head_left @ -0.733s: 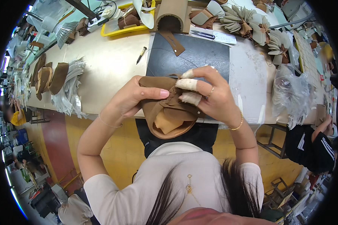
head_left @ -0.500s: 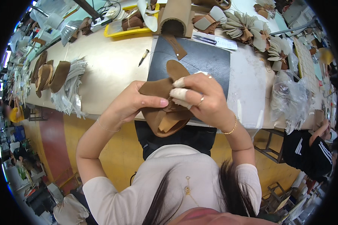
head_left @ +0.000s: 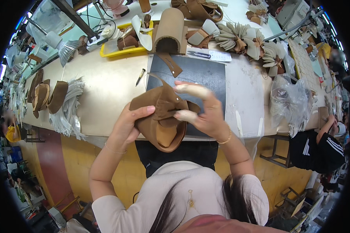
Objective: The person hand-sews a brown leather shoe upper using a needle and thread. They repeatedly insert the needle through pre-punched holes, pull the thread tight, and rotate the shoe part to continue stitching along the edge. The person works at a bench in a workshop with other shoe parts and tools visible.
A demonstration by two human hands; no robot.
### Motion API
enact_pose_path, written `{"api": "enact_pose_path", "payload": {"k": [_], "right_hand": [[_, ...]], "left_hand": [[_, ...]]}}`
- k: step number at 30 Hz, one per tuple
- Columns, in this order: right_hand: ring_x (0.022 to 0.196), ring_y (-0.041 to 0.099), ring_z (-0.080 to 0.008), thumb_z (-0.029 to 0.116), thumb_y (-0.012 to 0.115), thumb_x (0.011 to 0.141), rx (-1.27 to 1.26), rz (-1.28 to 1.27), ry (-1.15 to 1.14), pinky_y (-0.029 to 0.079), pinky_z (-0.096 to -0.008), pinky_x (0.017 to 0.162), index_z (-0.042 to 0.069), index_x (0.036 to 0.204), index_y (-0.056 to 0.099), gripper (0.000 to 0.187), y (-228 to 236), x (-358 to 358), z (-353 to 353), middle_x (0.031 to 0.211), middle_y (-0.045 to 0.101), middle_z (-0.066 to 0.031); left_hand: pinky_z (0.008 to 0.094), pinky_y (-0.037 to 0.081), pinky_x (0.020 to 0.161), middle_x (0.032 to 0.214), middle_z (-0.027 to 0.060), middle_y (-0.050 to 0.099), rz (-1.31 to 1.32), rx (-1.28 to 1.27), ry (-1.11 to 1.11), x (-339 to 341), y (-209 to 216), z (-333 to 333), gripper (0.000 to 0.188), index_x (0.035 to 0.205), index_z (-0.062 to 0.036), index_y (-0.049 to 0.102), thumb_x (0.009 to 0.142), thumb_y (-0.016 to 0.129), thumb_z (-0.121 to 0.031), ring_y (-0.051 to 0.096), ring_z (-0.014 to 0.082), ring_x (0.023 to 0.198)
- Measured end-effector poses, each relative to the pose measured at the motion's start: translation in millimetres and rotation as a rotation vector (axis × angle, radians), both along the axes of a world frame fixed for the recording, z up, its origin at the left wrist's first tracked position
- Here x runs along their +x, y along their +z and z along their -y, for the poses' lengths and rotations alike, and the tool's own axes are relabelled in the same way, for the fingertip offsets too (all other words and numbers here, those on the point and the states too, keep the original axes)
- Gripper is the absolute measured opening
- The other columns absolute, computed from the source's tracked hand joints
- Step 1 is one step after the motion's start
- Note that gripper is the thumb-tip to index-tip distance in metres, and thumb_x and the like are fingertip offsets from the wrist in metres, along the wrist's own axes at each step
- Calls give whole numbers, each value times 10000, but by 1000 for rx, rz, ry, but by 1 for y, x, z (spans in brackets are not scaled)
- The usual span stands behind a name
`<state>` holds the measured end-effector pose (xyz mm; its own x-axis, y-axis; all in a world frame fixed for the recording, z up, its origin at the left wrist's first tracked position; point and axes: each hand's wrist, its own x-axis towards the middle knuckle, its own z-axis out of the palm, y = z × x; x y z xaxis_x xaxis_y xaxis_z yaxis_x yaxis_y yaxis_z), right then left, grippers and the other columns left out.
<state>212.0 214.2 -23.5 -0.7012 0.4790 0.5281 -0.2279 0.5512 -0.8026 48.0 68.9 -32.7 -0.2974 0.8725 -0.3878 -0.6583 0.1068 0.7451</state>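
Note:
My left hand (head_left: 132, 121) grips a brown suede shoe upper (head_left: 146, 101) by its left side, thumb lying on top and fingers beneath. The upper is tilted above the table's front edge, its lighter tan lining (head_left: 166, 134) showing in the opening towards me. Gathered folds and small pale spots mark its middle. My right hand (head_left: 208, 110) is beside the upper's right side, thumb and forefinger wrapped in whitish coverings and spread apart. Its forefinger is smeared by motion. The thumb lies close to the folds; whether it touches them I cannot tell.
Under the work lies a dark mat (head_left: 206, 77) with a brown strap piece (head_left: 170, 64). A pen-like tool (head_left: 140, 77) rests left of it. Farther back are a hollow brown form (head_left: 170, 29), a yellow tray (head_left: 125, 53), thread snips (head_left: 199, 54) and bundled pieces (head_left: 233, 37).
The upper has turned in my left hand, showing more of its folded middle. My right fingers have come off the folds and spread apart. The whole view has shifted slightly.

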Motion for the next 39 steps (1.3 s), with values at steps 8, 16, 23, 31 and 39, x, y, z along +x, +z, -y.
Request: {"api": "enact_pose_path", "payload": {"k": [8, 16, 23, 31, 39], "right_hand": [[900, 659, -221, 58, 686, 647, 534, -106, -56, 511, -324, 676, 73, 882, 624, 243, -35, -28, 14, 938, 670, -80], [863, 655, -281, 25, 683, 719, 549, -180, 69, 531, -375, 782, 36, 861, 597, 167, -37, -43, 28, 905, 659, -118], [873, 642, -290, -111, 602, 758, 93, -423, 66, 501, -509, 907, 6, 907, 583, 190, 0, -28, 25, 907, 640, -129], [914, 625, -267, -63, 556, 869, -93, -636, 70, 468, -554, 942, 24, 1029, 526, 185, 23, -21, 17, 968, 612, -107], [709, 557, -174, 128, 486, 965, -463, -861, -87, 536, -383, 775, 42, 1114, 514, 175, 83, 49, -50, 824, 572, -81]], "left_hand": [[283, 489, 869, 1062, 86, 644, -303, -78, -172, -9, 23, 15, 431, 1165, 36, 556, 770, 709, -49, 619, 140, 959], [240, 508, 688, 901, 37, 663, -668, 14, 130, 10, -6, 7, 283, 1019, 33, 615, 770, 730, -35, 609, 80, 800], [232, 465, 527, 719, 34, 639, -698, 129, 160, 38, 35, -6, 166, 940, 35, 611, 804, 686, -26, 581, 69, 605], [246, 512, 629, 852, 55, 681, -780, 159, 160, 49, 60, -20, 256, 1012, 39, 633, 782, 720, -31, 623, 88, 729], [245, 508, 737, 902, 62, 682, -729, -176, 389, 6, 21, -2, 291, 1015, 50, 661, 764, 752, -66, 625, 111, 787]]}}
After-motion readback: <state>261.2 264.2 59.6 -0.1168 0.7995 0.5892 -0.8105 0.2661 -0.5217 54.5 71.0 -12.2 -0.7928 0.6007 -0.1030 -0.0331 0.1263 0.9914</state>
